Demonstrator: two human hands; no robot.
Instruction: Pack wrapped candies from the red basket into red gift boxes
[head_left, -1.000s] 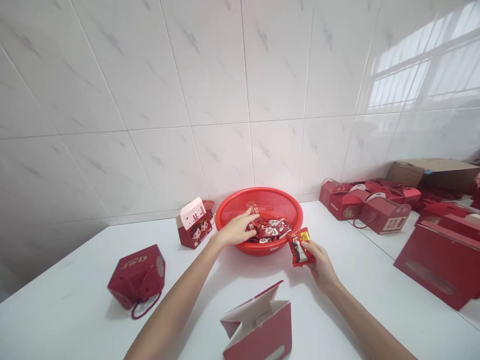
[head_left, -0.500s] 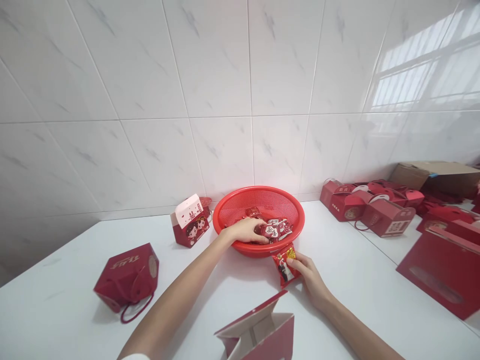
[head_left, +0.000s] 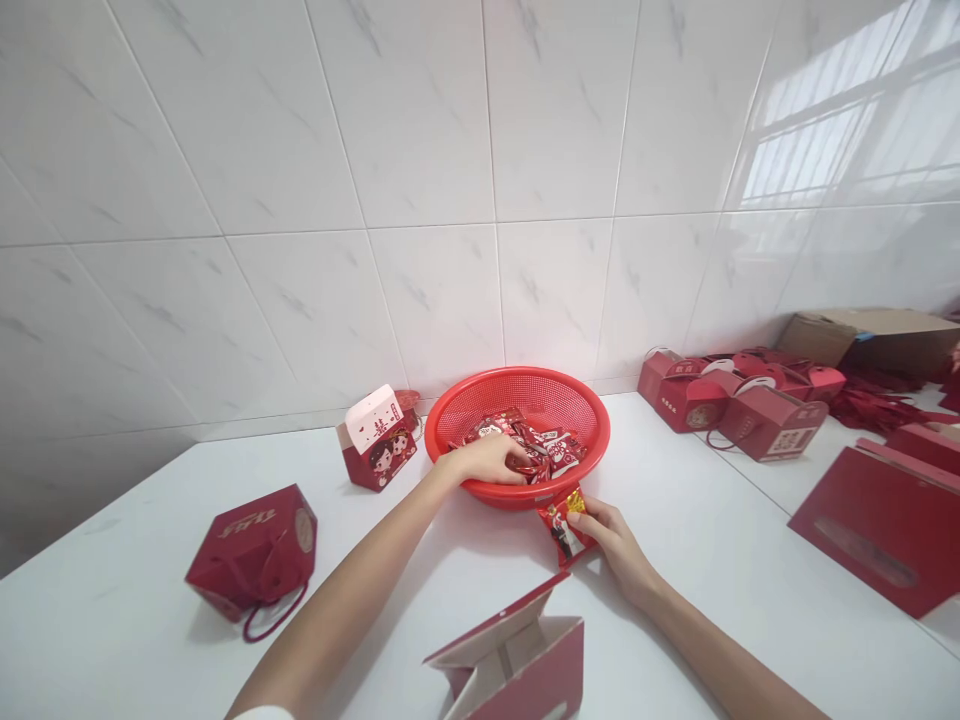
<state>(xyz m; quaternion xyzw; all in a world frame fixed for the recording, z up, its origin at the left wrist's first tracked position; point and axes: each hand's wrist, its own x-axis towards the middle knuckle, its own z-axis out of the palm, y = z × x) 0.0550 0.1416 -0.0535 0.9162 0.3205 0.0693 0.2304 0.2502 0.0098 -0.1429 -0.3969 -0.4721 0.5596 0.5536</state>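
My left hand [head_left: 491, 460] reaches over the near rim into a red mesh basket [head_left: 532, 382], its fingers curled on small red packets [head_left: 562, 450]; whether one is gripped is hard to make out. Just outside the basket's front, my right hand [head_left: 611, 535] pinches a red and gold packet [head_left: 564, 530] with a printed figure on it. Nearest to me stands an open dark-red box [head_left: 536, 675] with its flap up and nothing visible in its upper part.
Left of the basket are an upright printed box [head_left: 379, 450] and a closed red box with a cord [head_left: 255, 550]. Several red boxes [head_left: 772, 420], a flat red piece [head_left: 874, 530] and a cardboard carton [head_left: 885, 335] lie at the right. A tiled wall rises behind.
The packets under my left hand have shifted, and the one that showed by its fingertips is no longer raised. My right hand keeps its packet. The view has shifted slightly.
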